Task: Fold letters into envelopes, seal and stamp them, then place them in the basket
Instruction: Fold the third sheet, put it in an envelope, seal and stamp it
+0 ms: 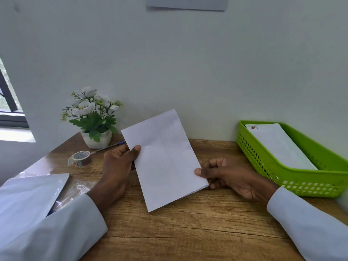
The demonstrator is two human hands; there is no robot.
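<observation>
Both hands pinched the folded letter [165, 162] above the table's middle, left hand [120, 162] at nine o'clock, right hand [227, 176] at four; the next fold probably needed squared edges.

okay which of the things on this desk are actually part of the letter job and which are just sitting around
Part of the job: folded letter, pinched by left hand and right hand; green basket with a stamped envelope inside; tape roll; envelopes at the left.

Lying about: flower pot; pen.
</observation>
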